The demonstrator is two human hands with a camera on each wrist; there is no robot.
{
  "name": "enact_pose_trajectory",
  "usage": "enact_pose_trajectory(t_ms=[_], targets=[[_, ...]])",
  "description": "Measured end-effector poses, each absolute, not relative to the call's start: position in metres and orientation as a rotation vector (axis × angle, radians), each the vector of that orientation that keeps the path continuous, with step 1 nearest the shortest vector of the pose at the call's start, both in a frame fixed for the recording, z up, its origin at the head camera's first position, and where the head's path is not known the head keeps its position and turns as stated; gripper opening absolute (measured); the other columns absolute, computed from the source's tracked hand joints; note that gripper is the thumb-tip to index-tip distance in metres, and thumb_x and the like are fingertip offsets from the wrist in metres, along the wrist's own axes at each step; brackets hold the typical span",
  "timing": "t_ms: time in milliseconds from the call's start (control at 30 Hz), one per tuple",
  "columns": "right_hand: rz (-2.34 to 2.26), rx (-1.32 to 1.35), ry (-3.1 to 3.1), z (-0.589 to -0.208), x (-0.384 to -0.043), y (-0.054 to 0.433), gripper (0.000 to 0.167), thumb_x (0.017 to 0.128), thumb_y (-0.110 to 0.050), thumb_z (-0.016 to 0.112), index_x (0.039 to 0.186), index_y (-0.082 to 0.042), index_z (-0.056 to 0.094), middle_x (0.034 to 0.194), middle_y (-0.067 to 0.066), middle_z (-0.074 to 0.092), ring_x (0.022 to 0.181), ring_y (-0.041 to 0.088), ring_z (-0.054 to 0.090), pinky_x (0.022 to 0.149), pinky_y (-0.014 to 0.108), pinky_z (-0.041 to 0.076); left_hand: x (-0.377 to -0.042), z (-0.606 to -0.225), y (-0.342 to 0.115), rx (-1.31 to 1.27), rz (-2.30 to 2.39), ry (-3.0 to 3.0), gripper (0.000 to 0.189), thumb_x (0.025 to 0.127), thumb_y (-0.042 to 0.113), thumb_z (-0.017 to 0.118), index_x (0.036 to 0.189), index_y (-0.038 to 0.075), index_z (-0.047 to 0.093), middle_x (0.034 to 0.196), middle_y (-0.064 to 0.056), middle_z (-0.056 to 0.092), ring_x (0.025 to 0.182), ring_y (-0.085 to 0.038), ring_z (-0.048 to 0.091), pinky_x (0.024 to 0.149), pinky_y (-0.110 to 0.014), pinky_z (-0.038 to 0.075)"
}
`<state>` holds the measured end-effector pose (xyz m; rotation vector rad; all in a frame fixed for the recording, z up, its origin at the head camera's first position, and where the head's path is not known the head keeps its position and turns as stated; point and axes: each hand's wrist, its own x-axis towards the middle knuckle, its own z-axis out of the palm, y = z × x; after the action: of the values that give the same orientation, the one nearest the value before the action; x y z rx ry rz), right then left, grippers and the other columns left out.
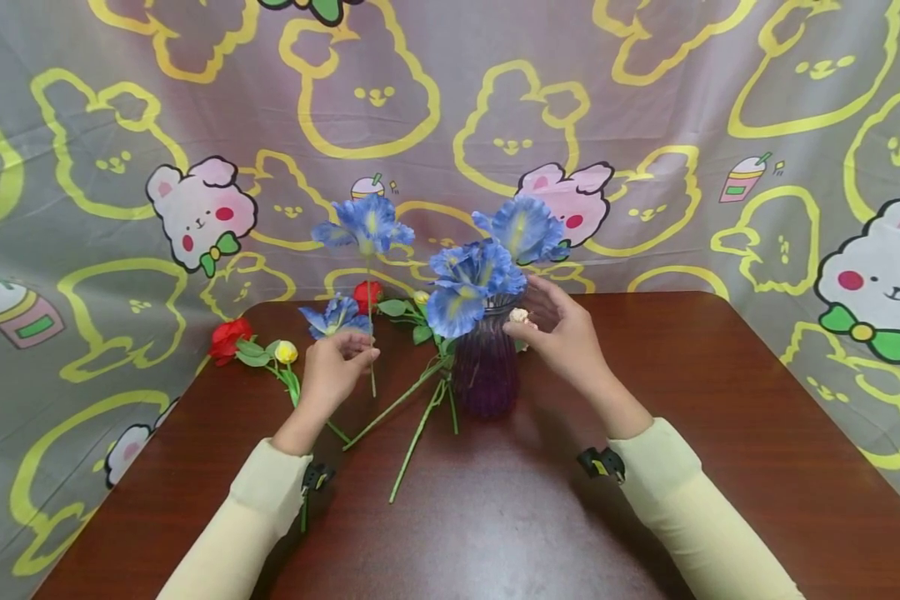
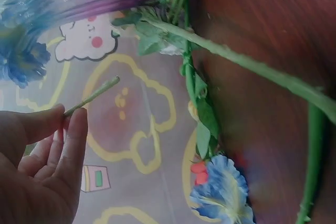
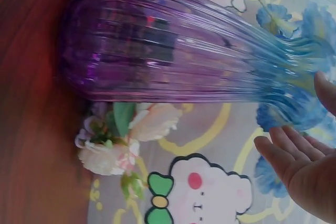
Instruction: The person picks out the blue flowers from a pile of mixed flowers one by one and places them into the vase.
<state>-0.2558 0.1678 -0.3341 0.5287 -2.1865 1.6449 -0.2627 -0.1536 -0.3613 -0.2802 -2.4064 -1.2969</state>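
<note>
While the left hand [image 1: 335, 367] pinches the thin stem [image 1: 370, 287] of a blue iris [image 1: 367, 225] between its thumb and fingers, the right hand [image 1: 566, 333] is beside the neck of a ribbed glass vase [image 1: 487, 379]. This held iris is almost upright, to the left of the vase and apart from it; its bloom is high, and the lower end of the stem shows below the fingers. The right hand has its fingers extended and the thumb spread away, and it grips nothing; whether it touches the glass, I cannot tell.

The vase is purple at its base and turns to blue near the mouth, and it stands upright on a brown table [image 1: 720, 500]. At its mouth is a cluster of other blue irises [image 1: 461, 287], with one bloom [image 1: 523, 229] higher on the right. Behind the left hand there is one more iris bloom [image 1: 337, 317], low over the table. Near it are two red flowers [image 1: 230, 340] and a yellow bud [image 1: 286, 352] with green leaves. Several green stems [image 1: 418, 446] lie to the left of the vase, their ends toward the person. Pale pink flowers [image 3: 157, 121] show beside the vase's base in the right wrist view. Behind all hangs a grey cloth [image 1: 450, 183] printed with cartoon animals.
</note>
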Motion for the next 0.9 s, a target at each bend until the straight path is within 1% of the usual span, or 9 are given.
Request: enact_pose_trajectory(t_ms=[100,233,333,433,567,667,733,800,900], targets=[[1.597,0.522,-2.132,-0.329,-0.251,0.170,0.064,0.083,-0.014,0.079,0.140,-0.007,0.051,0.130,0.012,0.060,0.118,0.023,0.058,0.098,0.043,0.046,-0.260,-0.359,-0.148,-0.315,-1.308,-2.351,0.013,0.084,0.001,0.074,0.095,-0.005,0.071,0.082,-0.016,0.070,0.067,-0.022,0.068,0.057,-0.024,0.055],[1.552,0.513,-2.070,-0.322,-0.245,0.171,0.060,0.082,-0.013,0.080,0.136,-0.008,0.054,0.124,0.010,0.064,0.114,0.020,0.061,0.095,0.036,0.048,-0.257,-0.355,-0.140,-0.363,-1.307,-2.283,0.011,0.083,-0.001,0.074,0.093,-0.004,0.071,0.081,-0.015,0.070,0.068,-0.024,0.068,0.056,-0.024,0.055],[1.516,0.524,-2.022,-0.317,-0.240,0.170,0.057,0.081,-0.010,0.080,0.133,-0.006,0.057,0.120,0.010,0.066,0.111,0.019,0.062,0.093,0.032,0.049,-0.255,-0.353,-0.134,-0.406,-1.296,-2.224,0.009,0.083,-0.002,0.075,0.091,-0.003,0.071,0.080,-0.013,0.070,0.068,-0.024,0.068,0.056,-0.023,0.055],[1.481,0.530,-1.990,-0.303,-0.226,0.164,0.053,0.081,-0.002,0.078,0.129,0.003,0.057,0.117,0.017,0.066,0.110,0.026,0.063,0.092,0.033,0.050,-0.252,-0.350,-0.129,-0.447,-1.266,-2.173,0.008,0.082,-0.002,0.075,0.089,-0.002,0.071,0.079,-0.012,0.070,0.068,-0.023,0.068,0.059,-0.021,0.053],[1.461,0.550,-1.950,-0.298,-0.221,0.162,0.051,0.080,0.003,0.077,0.126,0.006,0.058,0.115,0.019,0.066,0.108,0.029,0.064,0.089,0.033,0.051,-0.247,-0.345,-0.121,-0.500,-1.213,-2.132,0.009,0.082,0.000,0.077,0.089,-0.001,0.072,0.079,-0.010,0.070,0.071,-0.021,0.068,0.063,-0.032,0.053],[1.480,0.584,-1.909,-0.305,-0.227,0.164,0.050,0.079,-0.002,0.079,0.126,0.001,0.060,0.115,0.012,0.068,0.106,0.021,0.064,0.089,0.030,0.051,-0.242,-0.342,-0.114,-0.542,-1.195,-2.109,0.010,0.081,0.001,0.078,0.089,-0.001,0.072,0.080,-0.010,0.070,0.073,-0.022,0.068,0.064,-0.040,0.053],[1.496,0.605,-1.893,-0.303,-0.224,0.163,0.049,0.080,-0.003,0.079,0.125,-0.001,0.061,0.114,0.010,0.068,0.106,0.021,0.064,0.089,0.029,0.051,-0.239,-0.340,-0.109,-0.571,-1.191,-2.099,0.012,0.080,0.001,0.078,0.090,0.000,0.072,0.081,-0.009,0.071,0.074,-0.022,0.068,0.064,-0.039,0.052],[1.508,0.632,-1.882,-0.302,-0.221,0.161,0.048,0.080,-0.002,0.079,0.125,-0.002,0.061,0.114,0.009,0.068,0.106,0.019,0.064,0.090,0.029,0.051,-0.237,-0.338,-0.104,-0.595,-1.187,-2.089,0.013,0.079,0.002,0.079,0.090,0.000,0.072,0.081,-0.009,0.071,0.074,-0.021,0.068,0.064,-0.036,0.052],[1.542,0.678,-1.862,-0.299,-0.216,0.157,0.047,0.081,0.001,0.077,0.126,-0.002,0.061,0.114,0.012,0.068,0.106,0.020,0.064,0.090,0.030,0.051,-0.233,-0.335,-0.096,-0.633,-1.197,-2.084,0.013,0.080,0.003,0.079,0.091,0.002,0.072,0.081,-0.007,0.071,0.074,-0.018,0.067,0.062,-0.033,0.052]])
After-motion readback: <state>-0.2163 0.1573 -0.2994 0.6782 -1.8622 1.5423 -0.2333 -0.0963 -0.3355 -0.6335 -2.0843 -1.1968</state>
